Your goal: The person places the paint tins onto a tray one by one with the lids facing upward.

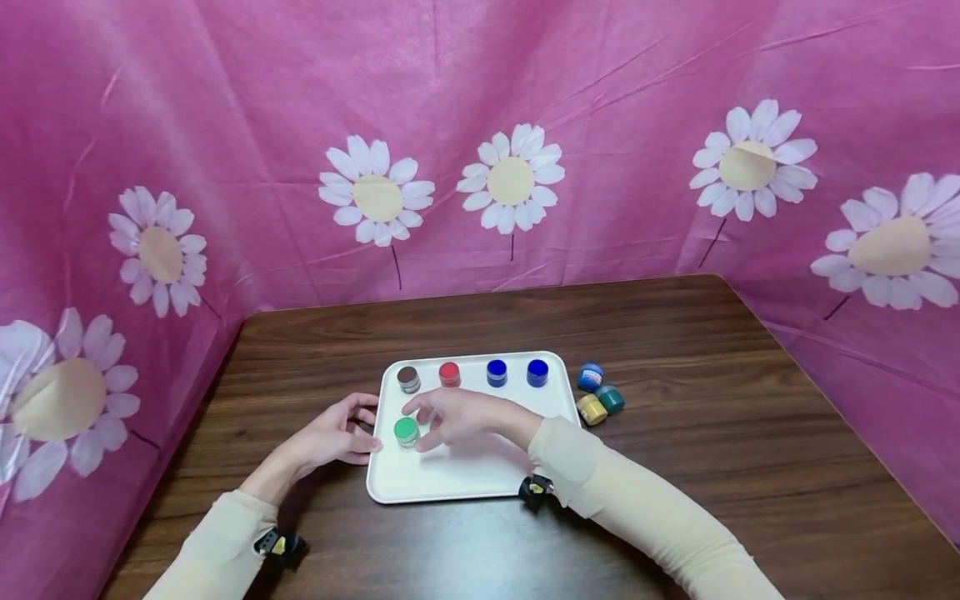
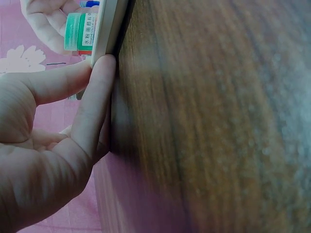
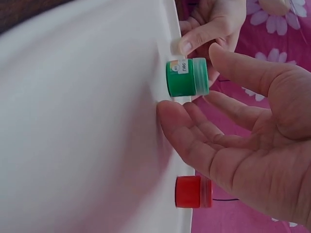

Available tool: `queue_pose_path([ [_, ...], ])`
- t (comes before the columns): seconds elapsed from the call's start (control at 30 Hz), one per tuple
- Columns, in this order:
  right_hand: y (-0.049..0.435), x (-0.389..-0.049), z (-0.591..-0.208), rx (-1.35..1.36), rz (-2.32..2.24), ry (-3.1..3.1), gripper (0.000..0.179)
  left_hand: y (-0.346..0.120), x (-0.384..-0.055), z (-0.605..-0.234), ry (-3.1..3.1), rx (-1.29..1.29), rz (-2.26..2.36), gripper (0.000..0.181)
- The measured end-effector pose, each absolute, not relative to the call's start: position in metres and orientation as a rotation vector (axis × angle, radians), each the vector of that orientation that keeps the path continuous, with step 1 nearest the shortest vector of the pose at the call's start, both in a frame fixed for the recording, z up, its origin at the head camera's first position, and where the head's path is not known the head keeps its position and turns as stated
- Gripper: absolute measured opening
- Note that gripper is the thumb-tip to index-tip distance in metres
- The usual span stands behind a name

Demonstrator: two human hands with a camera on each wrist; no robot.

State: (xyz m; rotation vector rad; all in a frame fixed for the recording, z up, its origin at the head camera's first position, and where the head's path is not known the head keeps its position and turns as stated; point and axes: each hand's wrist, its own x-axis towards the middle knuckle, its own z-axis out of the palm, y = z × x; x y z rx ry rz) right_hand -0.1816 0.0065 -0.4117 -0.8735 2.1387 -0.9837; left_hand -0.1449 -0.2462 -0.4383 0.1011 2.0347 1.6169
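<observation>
A: Where does the green jar (image 1: 406,432) stand, and who holds it?

B: Upright on the white tray (image 1: 480,479), toward its left side, on the wearer's side of the brown jar (image 1: 408,380). The right hand (image 1: 461,414) spreads loosely about it, fingers unclosed, gripping nothing. The left hand (image 1: 330,433) pinches the edge of the tray between thumb and fingers.

A: How would the jar handle?

B: Light, by the look of it, and stiff-walled, probably plastic (a label (image 2: 89,30) wraps its side, the smallest print too fine to read). The smooth wall may slip a little.

A: And the best hold?

B: Likely thumb and fingertips on opposite sides, at the ribbed lid (image 2: 73,31), keeping it level. A sideways knock could tip it; breakage seems less of a worry. The tray looks rigid, steady on the table (image 1: 675,400).
</observation>
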Motion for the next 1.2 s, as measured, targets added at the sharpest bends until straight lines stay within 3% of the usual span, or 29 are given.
queue_pose_path([
  [0.67,0.065,-0.194,-0.380,-0.860,-1.084,2.078,0.052,-0.246,-0.147,-0.437,2.048,0.085,1.608,0.073],
  [1.2,0.145,-0.205,-0.356,-0.877,-1.100,2.118,0.043,-0.245,-0.148,-0.438,2.067,0.071,1.601,0.072],
])
